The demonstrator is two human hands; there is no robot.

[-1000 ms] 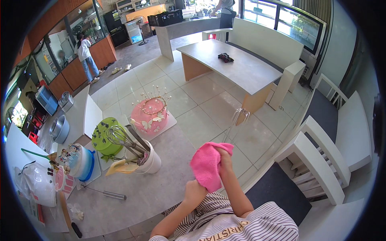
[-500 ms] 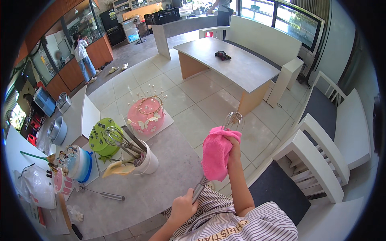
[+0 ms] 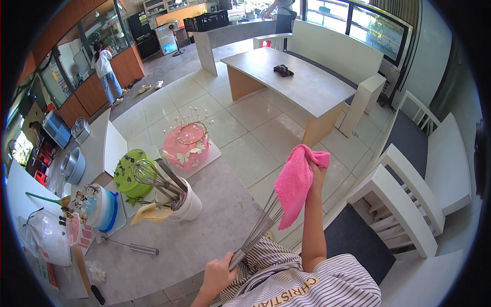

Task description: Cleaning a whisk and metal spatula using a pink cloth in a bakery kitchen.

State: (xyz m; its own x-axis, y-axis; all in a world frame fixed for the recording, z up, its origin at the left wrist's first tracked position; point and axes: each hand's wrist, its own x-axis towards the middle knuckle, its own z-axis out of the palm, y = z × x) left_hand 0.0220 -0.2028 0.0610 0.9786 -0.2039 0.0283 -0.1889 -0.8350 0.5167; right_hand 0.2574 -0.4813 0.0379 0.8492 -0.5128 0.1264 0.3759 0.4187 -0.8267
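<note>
My left hand [image 3: 220,271] is closed around the grey handle of a wire whisk [image 3: 258,222], low in front of my striped shirt. The whisk slants up to the right, and its far wire end is hidden behind a pink cloth [image 3: 295,184]. My right hand [image 3: 318,174] grips that cloth near its top, fingers closed on it, with a loose corner sticking out to the right. Nearest on the table is a white bucket [image 3: 190,204], holding another whisk [image 3: 153,174] and a yellowish spatula [image 3: 151,214].
Behind the bucket stand a pink cake [image 3: 186,148], a green cake [image 3: 134,176] and a blue-white cake [image 3: 99,207] on the grey table [image 3: 204,256]. A thin tool with a grey handle [image 3: 143,249] lies there too. White chairs [image 3: 394,204] flank my right; two people are farther off.
My right hand and the cloth have moved up and right, exposing more whisk wires below the cloth and covering the tip. My left hand has shifted down and left with the handle.
</note>
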